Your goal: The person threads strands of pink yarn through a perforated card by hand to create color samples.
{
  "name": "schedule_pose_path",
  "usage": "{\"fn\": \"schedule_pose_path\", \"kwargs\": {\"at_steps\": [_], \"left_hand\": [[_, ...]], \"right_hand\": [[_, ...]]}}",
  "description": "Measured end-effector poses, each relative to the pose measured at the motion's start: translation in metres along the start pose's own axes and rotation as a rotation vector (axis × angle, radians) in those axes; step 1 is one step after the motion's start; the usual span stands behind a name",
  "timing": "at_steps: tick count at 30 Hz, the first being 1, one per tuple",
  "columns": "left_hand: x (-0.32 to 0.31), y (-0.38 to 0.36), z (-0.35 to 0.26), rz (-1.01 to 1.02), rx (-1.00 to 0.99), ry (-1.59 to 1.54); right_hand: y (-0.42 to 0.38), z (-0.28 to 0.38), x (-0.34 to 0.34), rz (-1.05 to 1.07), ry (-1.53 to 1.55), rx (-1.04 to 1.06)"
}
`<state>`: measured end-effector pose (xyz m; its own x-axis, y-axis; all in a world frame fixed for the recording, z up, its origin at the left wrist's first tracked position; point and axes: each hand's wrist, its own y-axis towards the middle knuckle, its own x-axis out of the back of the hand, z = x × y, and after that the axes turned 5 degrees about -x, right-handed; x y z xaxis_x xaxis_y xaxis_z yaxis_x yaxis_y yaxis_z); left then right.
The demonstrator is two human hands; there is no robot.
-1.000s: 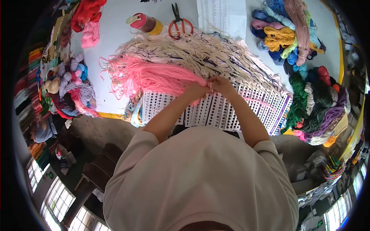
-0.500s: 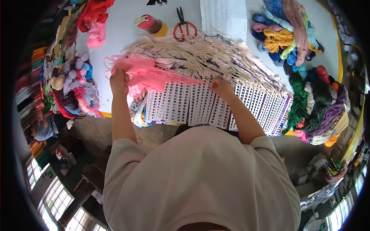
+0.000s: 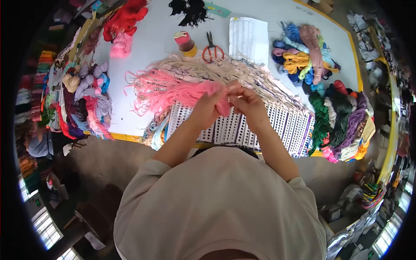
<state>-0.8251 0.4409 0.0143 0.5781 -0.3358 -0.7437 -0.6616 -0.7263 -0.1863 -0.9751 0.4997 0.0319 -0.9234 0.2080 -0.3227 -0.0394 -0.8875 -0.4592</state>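
My left hand [image 3: 207,109] is closed around the right end of a bundle of pink thread [image 3: 173,91], whose loose strands spread out to the left. Close beside it, my right hand [image 3: 251,109] pinches at the gathered end of the pink thread, its fingertips almost meeting the left hand's. Exactly which strands lie between the right fingers is too small to make out. Beneath both hands lies a row of white cards with punched holes [image 3: 234,130]. Cream and dark strands [image 3: 260,84] fan out from the cards across the table.
Red-handled scissors [image 3: 212,53], a capped bottle [image 3: 184,42] and a printed sheet [image 3: 248,39] lie beyond the strands. Coloured skeins are piled at right [image 3: 342,117] and left [image 3: 89,95]. Black thread [image 3: 190,12] and red thread [image 3: 125,19] rest at the back.
My left hand has come rightward from the far left of the pink thread to its right end. My right hand now meets it there. The view has shifted slightly.
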Motion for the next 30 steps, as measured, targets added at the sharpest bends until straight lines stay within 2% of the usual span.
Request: {"fn": "schedule_pose_path", "kwargs": {"at_steps": [3,6,9,12,15,18,21,23,27,29,30], "left_hand": [[-0.010,-0.013,0.000,0.039,0.097,0.162],[-0.016,-0.020,0.000,0.014,0.062,0.326],[-0.013,-0.026,0.002,0.114,-0.059,0.523],[-0.018,-0.033,-0.001,0.098,-0.046,0.499],[-0.021,-0.037,0.003,0.063,-0.012,0.449],[-0.025,-0.038,0.003,0.070,-0.112,0.501],[-0.021,-0.038,0.003,0.094,-0.182,0.562],[-0.025,-0.038,0.002,0.055,-0.053,0.137],[-0.033,-0.040,0.002,0.012,-0.065,0.238],[-0.035,-0.042,-0.002,0.007,-0.120,0.469],[-0.034,-0.039,0.000,0.007,-0.119,0.469]], "right_hand": [[-0.011,-0.006,-0.006,-0.032,-0.016,0.023],[-0.021,-0.008,-0.011,-0.064,-0.039,0.044],[-0.028,-0.012,-0.014,-0.035,0.066,0.079],[-0.035,-0.011,-0.018,-0.045,0.129,0.074],[-0.040,-0.009,-0.022,-0.092,0.011,0.069],[-0.041,-0.013,-0.020,-0.058,0.016,0.098],[-0.045,-0.015,-0.020,-0.081,0.160,0.115],[-0.044,-0.019,-0.016,-0.030,0.263,0.140],[-0.045,-0.018,-0.015,-0.045,0.267,0.128],[-0.045,-0.019,-0.015,-0.051,0.258,0.130],[-0.044,-0.020,-0.014,-0.051,0.258,0.129]]}}
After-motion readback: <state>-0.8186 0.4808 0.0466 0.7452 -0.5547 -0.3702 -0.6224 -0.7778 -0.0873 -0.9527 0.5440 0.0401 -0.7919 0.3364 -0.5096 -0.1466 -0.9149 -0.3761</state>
